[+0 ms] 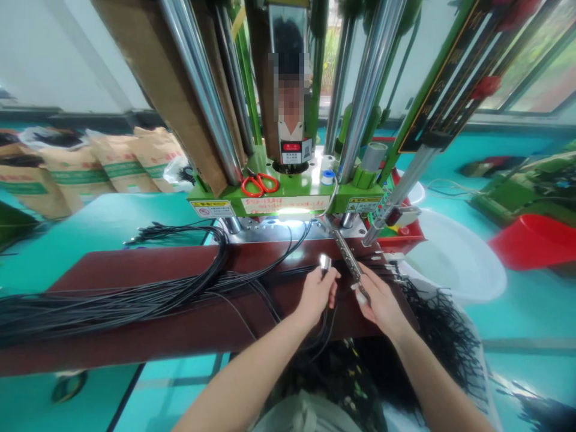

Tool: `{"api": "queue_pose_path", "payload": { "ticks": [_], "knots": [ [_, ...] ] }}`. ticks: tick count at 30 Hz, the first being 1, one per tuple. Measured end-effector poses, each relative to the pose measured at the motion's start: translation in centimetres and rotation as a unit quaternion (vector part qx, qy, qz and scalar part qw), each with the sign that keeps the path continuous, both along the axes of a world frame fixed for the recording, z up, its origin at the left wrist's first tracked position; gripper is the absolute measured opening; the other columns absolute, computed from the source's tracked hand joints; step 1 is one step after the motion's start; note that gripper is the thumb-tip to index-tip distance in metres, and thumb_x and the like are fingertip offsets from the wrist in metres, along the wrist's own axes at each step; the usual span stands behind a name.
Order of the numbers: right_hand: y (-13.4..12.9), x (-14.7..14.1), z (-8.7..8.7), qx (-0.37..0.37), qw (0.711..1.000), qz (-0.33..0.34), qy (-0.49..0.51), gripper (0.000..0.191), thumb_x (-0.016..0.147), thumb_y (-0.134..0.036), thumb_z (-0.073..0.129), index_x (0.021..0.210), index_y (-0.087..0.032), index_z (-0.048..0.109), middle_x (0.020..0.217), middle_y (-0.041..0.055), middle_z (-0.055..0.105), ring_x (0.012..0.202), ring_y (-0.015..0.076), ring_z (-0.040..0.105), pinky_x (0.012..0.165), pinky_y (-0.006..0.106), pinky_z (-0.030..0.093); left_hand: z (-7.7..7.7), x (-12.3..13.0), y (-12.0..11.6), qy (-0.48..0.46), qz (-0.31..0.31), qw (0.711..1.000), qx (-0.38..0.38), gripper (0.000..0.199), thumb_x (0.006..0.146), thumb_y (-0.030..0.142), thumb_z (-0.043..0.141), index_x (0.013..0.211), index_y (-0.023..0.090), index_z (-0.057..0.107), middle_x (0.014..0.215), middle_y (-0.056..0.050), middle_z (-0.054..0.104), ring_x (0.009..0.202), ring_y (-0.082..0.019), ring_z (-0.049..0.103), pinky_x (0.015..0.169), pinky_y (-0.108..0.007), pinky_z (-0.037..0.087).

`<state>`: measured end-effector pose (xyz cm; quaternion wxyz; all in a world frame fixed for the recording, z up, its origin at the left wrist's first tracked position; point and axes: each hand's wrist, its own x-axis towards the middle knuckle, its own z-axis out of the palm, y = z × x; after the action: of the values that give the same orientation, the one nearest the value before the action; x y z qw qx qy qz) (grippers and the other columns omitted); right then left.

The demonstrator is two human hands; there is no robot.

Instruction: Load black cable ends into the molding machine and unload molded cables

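My left hand (pixel 317 294) is closed around a black cable, whose shiny metal connector (pixel 325 262) sticks up above the fingers. To its right, my right hand (pixel 375 297) grips the near end of a long metal mould bar (pixel 348 255). The bar slants away toward the press, its far end near the metal plate (pixel 265 231) under the green machine block. Black cables (pixel 135 309) lie in a thick bundle across the dark red table (pixel 103 270), and some pass under and behind my left hand.
The green press (pixel 288 195) with steel columns stands ahead, red-handled scissors (pixel 260 185) on its ledge. At right are a red bin (pixel 405 243), a white basin (pixel 459 258) and a sack of black parts (pixel 441 336). Paper sacks (pixel 74 171) stand at left.
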<state>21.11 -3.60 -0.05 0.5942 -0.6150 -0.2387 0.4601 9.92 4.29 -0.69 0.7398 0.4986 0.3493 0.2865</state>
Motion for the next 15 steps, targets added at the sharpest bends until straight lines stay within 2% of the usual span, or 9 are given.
{"api": "queue_pose_path", "payload": {
  "ticks": [2, 4, 7, 10, 15],
  "knots": [
    [-0.05, 0.21, 0.05, 0.012, 1.000, 0.000, 0.020, 0.053, 0.077, -0.044, 0.053, 0.125, -0.025, 0.041, 0.045, -0.0088, 0.041, 0.028, 0.0024, 0.022, 0.027, 0.014, 0.016, -0.10, 0.10, 0.02, -0.008, 0.022, 0.999, -0.027, 0.034, 0.076, 0.052, 0.045, 0.081, 0.018, 0.044, 0.045, 0.009, 0.035, 0.032, -0.004, 0.029, 0.031, -0.016, 0.024],
    [-0.03, 0.38, 0.03, 0.016, 0.999, 0.003, 0.035, 0.054, 0.077, -0.044, 0.053, 0.125, -0.024, 0.041, 0.045, -0.0084, 0.043, 0.027, 0.0023, 0.022, 0.027, 0.014, 0.015, -0.26, 0.36, -0.20, -0.008, 0.010, 0.999, -0.041, 0.033, 0.077, 0.053, 0.042, 0.082, 0.020, 0.040, 0.045, 0.010, 0.032, 0.032, -0.004, 0.025, 0.031, -0.015, 0.019],
    [0.03, 0.50, 0.00, 0.011, 0.999, 0.005, 0.049, 0.055, 0.076, -0.043, 0.055, 0.125, -0.022, 0.042, 0.044, -0.0080, 0.044, 0.027, 0.0023, 0.022, 0.027, 0.014, 0.015, -0.45, 0.77, -0.51, 0.019, -0.030, 0.999, 0.005, 0.027, 0.076, 0.046, 0.048, 0.077, 0.019, 0.042, 0.046, 0.010, 0.034, 0.034, -0.004, 0.026, 0.035, -0.016, 0.022],
    [-0.01, 0.58, -0.04, 0.012, 0.998, 0.013, 0.053, 0.053, 0.077, -0.042, 0.055, 0.124, -0.023, 0.043, 0.043, -0.0082, 0.043, 0.027, 0.0025, 0.023, 0.027, 0.014, 0.015, -0.46, 0.90, -0.45, 0.048, -0.038, 0.997, 0.056, 0.025, 0.073, 0.040, 0.054, 0.069, 0.017, 0.045, 0.046, 0.007, 0.038, 0.039, -0.004, 0.030, 0.040, -0.017, 0.026],
    [-0.21, 0.72, -0.14, -0.012, 0.998, 0.023, 0.050, 0.051, 0.077, -0.043, 0.054, 0.124, -0.024, 0.044, 0.044, -0.0078, 0.043, 0.029, 0.0022, 0.023, 0.029, 0.015, 0.015, -0.50, 0.72, -0.18, 0.051, -0.031, 0.997, 0.057, 0.029, 0.069, 0.041, 0.058, 0.063, 0.017, 0.042, 0.046, 0.007, 0.038, 0.042, -0.005, 0.030, 0.042, -0.018, 0.025]
  ]
}}
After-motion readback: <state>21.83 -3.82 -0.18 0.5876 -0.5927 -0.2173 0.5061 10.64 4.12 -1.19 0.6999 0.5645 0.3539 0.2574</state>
